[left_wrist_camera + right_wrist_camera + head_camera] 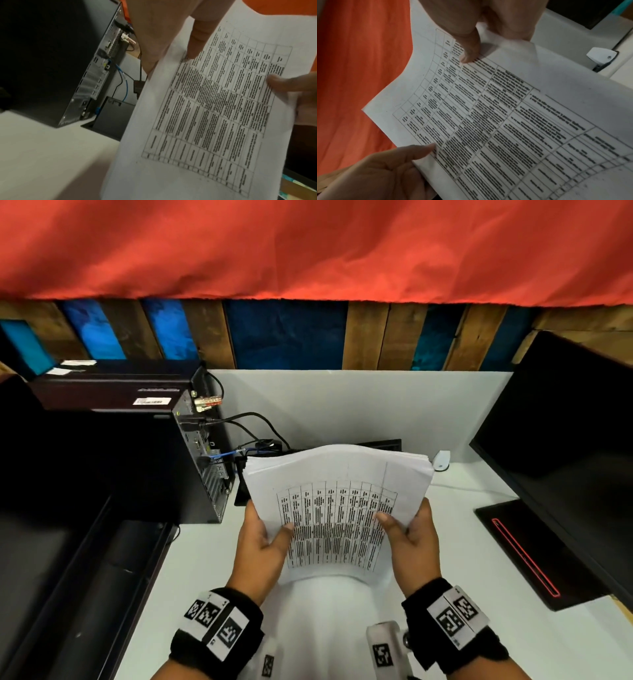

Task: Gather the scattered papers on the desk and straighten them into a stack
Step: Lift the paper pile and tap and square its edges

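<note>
A stack of white papers (337, 508) with a printed table on the top sheet stands nearly upright over the white desk (212, 570), its sheets bowed. My left hand (262, 537) grips the stack's left edge, thumb on the front sheet. My right hand (409, 530) grips the right edge the same way, thumb on the print. In the left wrist view the papers (211, 108) fill the right half, with my left hand (164, 37) at their upper edge. The right wrist view shows the papers (496, 121) under my right hand (471, 40). The fingers behind the stack are hidden.
A black computer tower (113, 453) with cables (246, 433) stands left of the papers. A black monitor (568, 446) and its base (527, 553) stand to the right. A small white device (441, 460) sits behind the stack. A white partition (359, 405) backs the desk.
</note>
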{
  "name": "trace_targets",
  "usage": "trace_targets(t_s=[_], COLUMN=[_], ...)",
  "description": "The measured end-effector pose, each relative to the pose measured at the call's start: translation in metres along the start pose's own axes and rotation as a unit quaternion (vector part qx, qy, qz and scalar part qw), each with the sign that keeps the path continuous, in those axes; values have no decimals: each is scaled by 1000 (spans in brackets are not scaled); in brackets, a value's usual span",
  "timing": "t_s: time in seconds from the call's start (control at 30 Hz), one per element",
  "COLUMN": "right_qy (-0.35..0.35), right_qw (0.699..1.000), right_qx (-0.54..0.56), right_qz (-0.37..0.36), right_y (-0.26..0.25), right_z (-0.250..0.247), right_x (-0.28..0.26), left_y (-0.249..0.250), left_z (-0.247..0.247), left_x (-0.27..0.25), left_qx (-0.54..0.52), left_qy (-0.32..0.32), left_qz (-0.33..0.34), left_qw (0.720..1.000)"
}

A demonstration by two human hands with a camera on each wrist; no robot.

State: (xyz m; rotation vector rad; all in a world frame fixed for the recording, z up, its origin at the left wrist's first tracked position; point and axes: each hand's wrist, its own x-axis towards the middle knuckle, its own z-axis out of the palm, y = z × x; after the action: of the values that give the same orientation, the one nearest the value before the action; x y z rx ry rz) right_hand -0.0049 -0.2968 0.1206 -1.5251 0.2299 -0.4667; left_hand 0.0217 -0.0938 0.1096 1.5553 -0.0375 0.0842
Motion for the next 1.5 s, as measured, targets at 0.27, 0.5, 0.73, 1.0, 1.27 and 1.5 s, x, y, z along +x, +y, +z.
trace_targets(t_s=[0.27, 0.5, 0.73, 1.0, 1.27, 1.5], right_qy=[49, 56, 41, 20, 22, 65], right_qw=[954, 953, 950, 915, 898, 937], right_qx=[-178, -220, -235, -309, -360, -274], right_qz=[-235, -202, -202, -258, -253, -208], right_y=[-20, -30, -35, -42, -42, -39], right_z=[2, 3, 2, 4, 10, 3], right_x=[-10, -11, -14, -13, -13, -8], left_y=[28, 39, 42, 47, 43, 28], left_z=[12, 9, 10, 12, 11, 7], left_x=[-9, -7, -14, -12, -13, -9], left_qx=[98, 211, 212, 213, 201, 84], left_qy=[53, 44, 49, 49, 42, 47], left_qz=[204, 237, 242, 248, 248, 173], left_qw=[973, 947, 946, 944, 947, 980])
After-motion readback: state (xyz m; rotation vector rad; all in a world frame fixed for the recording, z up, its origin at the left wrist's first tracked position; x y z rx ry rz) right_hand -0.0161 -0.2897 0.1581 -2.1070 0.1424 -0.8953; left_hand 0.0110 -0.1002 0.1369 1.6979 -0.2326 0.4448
